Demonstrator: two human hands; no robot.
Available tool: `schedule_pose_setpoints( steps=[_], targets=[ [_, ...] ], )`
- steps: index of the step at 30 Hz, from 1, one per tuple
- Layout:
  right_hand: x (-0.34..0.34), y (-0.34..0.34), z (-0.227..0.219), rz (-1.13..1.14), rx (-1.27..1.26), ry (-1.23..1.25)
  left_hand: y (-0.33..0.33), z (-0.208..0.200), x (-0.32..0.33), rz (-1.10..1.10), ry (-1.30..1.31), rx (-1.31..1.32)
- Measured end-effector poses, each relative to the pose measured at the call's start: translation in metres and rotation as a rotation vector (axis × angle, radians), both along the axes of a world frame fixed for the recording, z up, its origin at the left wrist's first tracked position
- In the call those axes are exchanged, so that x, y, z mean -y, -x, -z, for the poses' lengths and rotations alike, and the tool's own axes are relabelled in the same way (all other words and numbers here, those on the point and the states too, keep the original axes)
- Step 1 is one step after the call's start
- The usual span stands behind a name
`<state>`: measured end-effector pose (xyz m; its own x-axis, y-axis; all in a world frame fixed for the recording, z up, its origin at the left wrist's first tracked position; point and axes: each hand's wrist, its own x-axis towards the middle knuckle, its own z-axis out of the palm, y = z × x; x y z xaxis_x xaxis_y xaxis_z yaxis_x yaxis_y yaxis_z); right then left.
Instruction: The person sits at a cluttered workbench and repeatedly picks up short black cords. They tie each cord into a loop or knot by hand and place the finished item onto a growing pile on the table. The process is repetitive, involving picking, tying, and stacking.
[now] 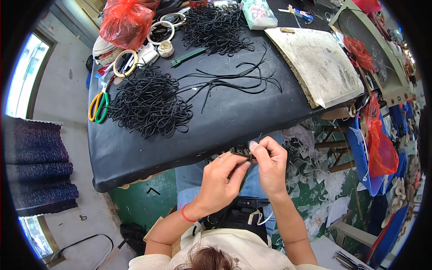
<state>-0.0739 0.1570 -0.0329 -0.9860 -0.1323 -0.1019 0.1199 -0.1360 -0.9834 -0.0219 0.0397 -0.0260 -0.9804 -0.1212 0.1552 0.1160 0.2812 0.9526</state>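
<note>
In front of the table's near edge, both my hands are raised close together over my lap. My left hand [221, 179] is closed, pinching a thin black cord [250, 158] between thumb and fingers. My right hand [272, 170] pinches the same cord from the other side, and a short end sticks up above its thumb. The fingers partly hide the cord, so I cannot tell whether it is knotted. Beyond my hands, several loose black cords [225, 82] lie stretched across the black table [216, 119]. A tangled heap of looped black cords [148, 102] rests to their left.
Another heap of black cords [215, 28] lies at the back. Scissors [100, 104] with orange and green handles, tape rolls [126, 63], a green tool [188, 57] and a red plastic bag [125, 24] occupy the left side. At right are a worn board [318, 63] and blue bin [360, 155].
</note>
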Motion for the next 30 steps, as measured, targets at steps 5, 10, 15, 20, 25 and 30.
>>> schedule_pose_setpoints(
  steps=[5,10,15,20,25,30],
  targets=[
    [0.0,0.007,0.004,-0.037,0.055,0.087,0.004,0.002,0.005,0.017,0.132,-0.088],
    [-0.008,0.013,-0.01,-0.224,0.164,0.088,0.014,0.009,0.026,0.071,-0.507,0.298],
    [-0.017,0.005,0.0,-0.269,0.202,0.112,0.015,0.006,0.038,0.097,-0.489,0.339],
    [-0.013,0.0,0.0,-0.259,0.106,0.048,0.015,0.004,0.04,0.158,-0.476,0.36],
    [-0.009,-0.002,-0.002,-0.206,0.156,0.109,0.016,-0.001,0.037,0.141,-0.7,0.355],
    [-0.009,0.0,0.002,-0.207,0.183,0.126,0.018,-0.005,0.036,0.084,-0.861,0.412]
  ],
)
